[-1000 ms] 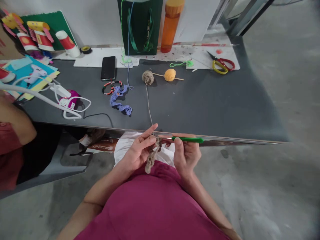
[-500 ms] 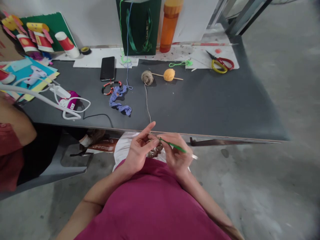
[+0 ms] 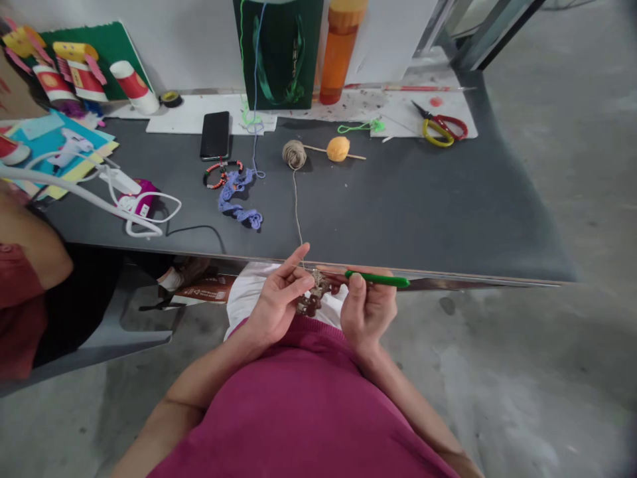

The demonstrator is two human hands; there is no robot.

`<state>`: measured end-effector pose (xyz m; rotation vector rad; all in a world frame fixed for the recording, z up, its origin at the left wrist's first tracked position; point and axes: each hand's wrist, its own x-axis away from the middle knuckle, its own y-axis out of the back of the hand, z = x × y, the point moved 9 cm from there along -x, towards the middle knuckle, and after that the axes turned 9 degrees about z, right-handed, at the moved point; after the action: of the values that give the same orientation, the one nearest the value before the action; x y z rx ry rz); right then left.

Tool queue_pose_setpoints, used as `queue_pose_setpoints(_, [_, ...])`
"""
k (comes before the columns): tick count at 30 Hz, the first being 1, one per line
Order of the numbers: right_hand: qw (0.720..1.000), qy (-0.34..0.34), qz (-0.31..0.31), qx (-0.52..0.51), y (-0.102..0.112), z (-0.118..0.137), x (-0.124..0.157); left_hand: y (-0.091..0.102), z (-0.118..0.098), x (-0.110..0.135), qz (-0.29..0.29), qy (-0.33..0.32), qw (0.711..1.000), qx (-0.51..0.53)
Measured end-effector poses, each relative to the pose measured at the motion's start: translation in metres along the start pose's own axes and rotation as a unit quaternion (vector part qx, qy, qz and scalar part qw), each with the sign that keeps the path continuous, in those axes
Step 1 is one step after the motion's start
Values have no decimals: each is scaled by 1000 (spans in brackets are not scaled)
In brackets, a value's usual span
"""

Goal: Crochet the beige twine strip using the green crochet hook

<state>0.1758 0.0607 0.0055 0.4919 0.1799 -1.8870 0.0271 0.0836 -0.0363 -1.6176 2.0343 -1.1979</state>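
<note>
Between thumb and fingers, my left hand point(image 3: 276, 295) pinches a small brown and beige crochet piece point(image 3: 312, 299) above my lap, its index finger stretched out. A beige strand runs from this hand over the table edge to a ball of beige yarn point(image 3: 294, 154). My right hand point(image 3: 369, 309) is closed around a crochet hook with a green handle point(image 3: 381, 278), held almost level just right of the piece. The hook's thin tip points left toward the piece; whether it touches the yarn I cannot tell.
On the grey table point(image 3: 423, 206) lie a yellow ball on a stick point(image 3: 338, 149), purple crochet work point(image 3: 239, 202), a bracelet point(image 3: 213, 176), a phone point(image 3: 215, 135) and scissors point(image 3: 440, 127). An orange bottle point(image 3: 341, 56) and green bag point(image 3: 279, 60) stand behind. A person point(image 3: 30, 285) sits at left.
My right hand has moved right and turned, bringing the green hook from a downward slant to nearly level and away from my left fingers. My left hand stays nearly in place.
</note>
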Motion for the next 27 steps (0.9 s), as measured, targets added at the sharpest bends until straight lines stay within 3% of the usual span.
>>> queue_pose_setpoints(9, [974, -84, 73, -198, -18, -28, -3, 4, 4, 0, 12, 20, 999, -26])
queue_pose_setpoints(15, [975, -107, 85, -178, -22, -35, 4, -1, 3, 1, 23, 0, 998, -53])
queue_pose_setpoints(19, [988, -56, 97, -104, -17, -14, -2, -2, -4, 2, 15, -29, 997, -64])
queue_pose_setpoints(25, [975, 171, 142, 6, -21, 31, -5, 1, -3, 0, -5, -31, 999, -35])
queue_pose_setpoints(27, [977, 176, 121, 9, -20, 30, -3, 1, 2, 0, -2, -10, 1000, -12])
